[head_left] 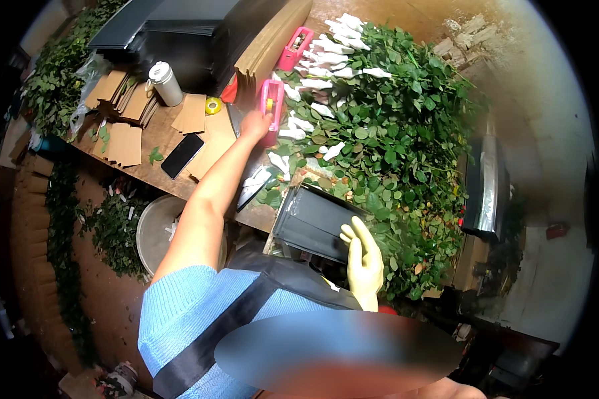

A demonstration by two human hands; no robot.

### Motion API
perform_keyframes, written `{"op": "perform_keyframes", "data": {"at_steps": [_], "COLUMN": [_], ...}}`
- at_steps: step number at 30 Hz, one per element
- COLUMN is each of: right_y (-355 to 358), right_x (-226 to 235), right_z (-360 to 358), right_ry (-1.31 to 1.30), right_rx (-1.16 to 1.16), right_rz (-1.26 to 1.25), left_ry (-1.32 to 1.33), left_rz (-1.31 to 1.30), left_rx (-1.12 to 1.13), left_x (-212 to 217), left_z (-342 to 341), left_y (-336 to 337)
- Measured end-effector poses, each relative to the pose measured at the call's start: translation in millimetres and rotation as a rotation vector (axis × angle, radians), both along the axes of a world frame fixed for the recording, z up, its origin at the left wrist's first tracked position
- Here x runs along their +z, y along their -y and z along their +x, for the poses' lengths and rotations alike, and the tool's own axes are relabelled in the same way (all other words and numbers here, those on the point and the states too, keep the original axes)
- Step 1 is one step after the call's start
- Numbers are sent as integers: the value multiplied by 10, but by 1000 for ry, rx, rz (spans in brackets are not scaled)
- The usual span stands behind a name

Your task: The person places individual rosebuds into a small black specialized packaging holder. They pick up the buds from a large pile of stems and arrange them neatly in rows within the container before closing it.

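My bare left hand [255, 125] reaches across the bench to a pink tape dispenser [271, 97] with a yellowish roll in it. Its fingers are bent together against the dispenser's side; whether they pinch the tape or the dispenser itself is hidden. My right hand [365, 265], in a pale yellow glove, is held open with the fingers stretched out, beside the right edge of a black tray-like holder [318, 221]. Right of the dispenser lies a large heap of leafy green stems [406, 153], with white wrapped flower heads [333, 46] along its left side.
A second pink dispenser [295, 48] stands farther back. Left on the bench are a phone [182, 156], a white tumbler [165, 84], cardboard pieces [123, 144] and a yellow tape roll [213, 106]. A pale bucket [158, 229] sits below the bench edge. Black sheets [180, 46] are stacked behind.
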State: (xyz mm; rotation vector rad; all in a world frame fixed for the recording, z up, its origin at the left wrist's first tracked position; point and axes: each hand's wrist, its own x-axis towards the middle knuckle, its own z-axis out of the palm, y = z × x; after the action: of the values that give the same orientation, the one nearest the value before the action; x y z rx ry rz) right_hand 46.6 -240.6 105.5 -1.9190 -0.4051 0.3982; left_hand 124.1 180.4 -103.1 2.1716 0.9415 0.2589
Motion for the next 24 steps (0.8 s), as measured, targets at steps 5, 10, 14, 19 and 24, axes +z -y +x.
{"op": "perform_keyframes", "data": {"at_steps": [5,10,14,19,24], "right_y": [178,255,304,321,228], "right_x": [137,60,97,9,21], "right_z": [-94,-79,66,101,147], "right_ry": [76,77,153,169,143], "right_rx": [32,-28,-16,-33,79], "right_rz": [-112,-53,-37,28,-22], "left_ry": [119,-224,-289,79,-234], "left_rz": [48,138,224,-336,80], "left_rx": [72,-28,-210,-440,-517], "left_x": [-19,-23,139,1151,1004], "left_z": [-192,-466,-489,-1025,-1175], "left_y": [145,556,517,1746,2354]}}
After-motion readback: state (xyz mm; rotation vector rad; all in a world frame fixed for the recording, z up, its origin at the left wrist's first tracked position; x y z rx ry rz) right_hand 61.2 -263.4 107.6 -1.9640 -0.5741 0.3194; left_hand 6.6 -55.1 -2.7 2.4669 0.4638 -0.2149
